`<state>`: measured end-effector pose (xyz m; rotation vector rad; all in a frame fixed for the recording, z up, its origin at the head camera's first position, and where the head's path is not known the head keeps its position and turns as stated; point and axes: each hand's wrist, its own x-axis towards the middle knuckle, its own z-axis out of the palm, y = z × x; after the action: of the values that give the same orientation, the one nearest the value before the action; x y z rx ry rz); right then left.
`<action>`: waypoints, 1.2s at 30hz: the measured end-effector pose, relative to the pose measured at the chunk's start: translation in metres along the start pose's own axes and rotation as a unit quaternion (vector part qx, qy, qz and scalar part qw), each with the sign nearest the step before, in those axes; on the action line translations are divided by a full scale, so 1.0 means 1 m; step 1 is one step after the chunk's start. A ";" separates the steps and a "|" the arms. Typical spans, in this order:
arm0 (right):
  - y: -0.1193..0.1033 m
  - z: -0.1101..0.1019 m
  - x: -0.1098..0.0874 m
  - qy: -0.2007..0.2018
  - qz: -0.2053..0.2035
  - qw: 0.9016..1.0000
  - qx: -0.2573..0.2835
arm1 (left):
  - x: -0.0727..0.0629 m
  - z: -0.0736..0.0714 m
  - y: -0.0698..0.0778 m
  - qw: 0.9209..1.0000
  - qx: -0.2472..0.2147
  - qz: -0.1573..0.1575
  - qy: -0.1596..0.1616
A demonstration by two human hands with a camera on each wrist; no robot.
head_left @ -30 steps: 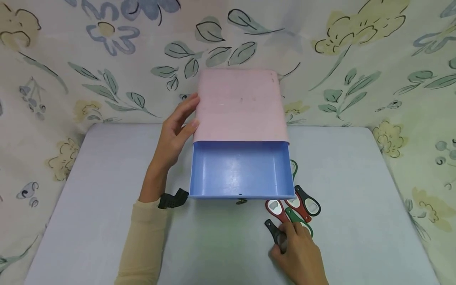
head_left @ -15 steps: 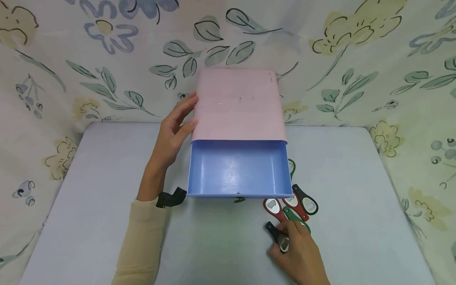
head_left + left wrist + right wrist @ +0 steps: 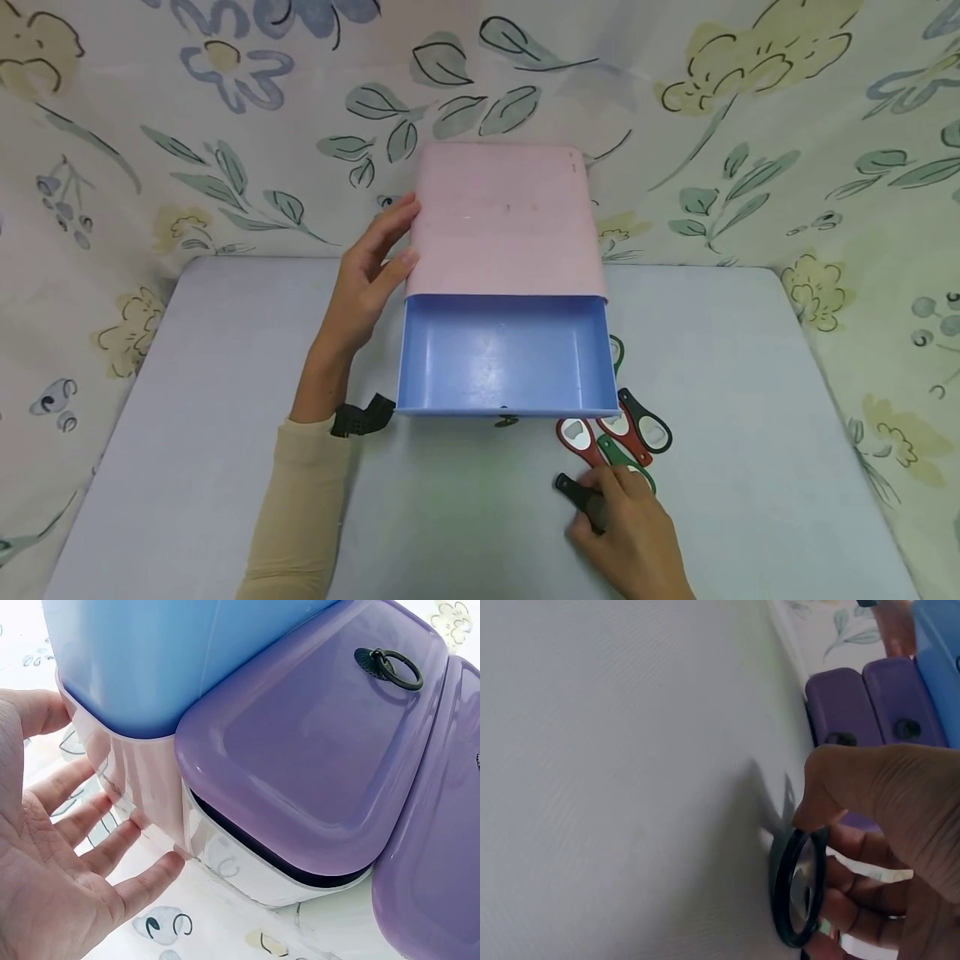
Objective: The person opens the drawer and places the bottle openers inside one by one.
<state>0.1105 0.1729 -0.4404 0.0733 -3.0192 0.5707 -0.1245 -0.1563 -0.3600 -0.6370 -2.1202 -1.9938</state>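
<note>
My right hand (image 3: 633, 533) pinches a black bottle opener (image 3: 577, 493) at the table's front. In the right wrist view the opener's dark ring (image 3: 781, 896) stands on edge between thumb and fingers. My left hand (image 3: 360, 275) rests with extended fingers and thumb against the left side of a pink drawer cabinet (image 3: 506, 221). Its blue top drawer (image 3: 506, 358) is pulled out, and nothing lies on the visible drawer floor. Beside the right hand lie a red opener (image 3: 590, 454), a green opener (image 3: 613, 452) and another black opener (image 3: 633, 406).
Lower purple drawers (image 3: 300, 742) with ring pulls show in the left wrist view. Another red opener (image 3: 637, 452) lies under the black one, and a green ring (image 3: 620, 354) peeks out right of the drawer. Floral cloth (image 3: 255, 167) hangs behind the white table (image 3: 750, 375).
The black opener in my right hand has tilted, its handle end swinging lower toward the table's front. My left hand and the open drawer hold their places.
</note>
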 end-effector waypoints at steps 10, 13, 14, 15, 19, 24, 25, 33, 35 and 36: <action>0.006 0.004 -0.002 0.030 -0.031 0.999 -0.032 | -0.002 0.002 -0.004 1.000 0.006 -0.008 -0.003; 0.008 0.003 -0.002 0.037 -0.038 0.998 -0.027 | -0.002 0.001 -0.004 1.000 0.009 -0.007 -0.003; 0.008 0.003 -0.001 0.040 -0.042 0.998 -0.024 | -0.002 0.001 -0.004 1.000 0.008 -0.005 -0.003; 0.009 0.002 -0.001 0.044 -0.045 0.998 -0.020 | -0.001 0.001 -0.003 1.000 0.009 -0.004 -0.003; 0.011 -0.004 0.004 0.059 -0.060 0.996 -0.004 | 0.000 0.000 -0.002 1.000 0.008 0.002 -0.003; 0.015 -0.012 0.011 0.073 -0.083 0.994 0.011 | 0.001 -0.002 -0.001 1.000 0.007 0.002 -0.005; 0.015 -0.013 0.012 0.075 -0.086 0.993 0.013 | 0.001 -0.002 -0.001 1.000 0.008 0.001 -0.006; 0.022 -0.028 0.025 0.061 -0.115 0.991 0.001 | 0.002 -0.003 0.000 1.000 0.007 0.001 -0.010; 0.025 -0.036 0.028 0.059 -0.122 0.991 -0.007 | 0.001 -0.002 0.000 1.000 0.002 0.001 -0.012; 0.026 -0.040 0.030 0.060 -0.124 0.990 -0.010 | 0.001 -0.002 -0.001 1.000 0.000 0.000 -0.014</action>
<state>0.0817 0.2108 -0.4109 0.3929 -2.8391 0.5018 -0.1262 -0.1579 -0.3600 -0.6702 -2.1352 -1.9966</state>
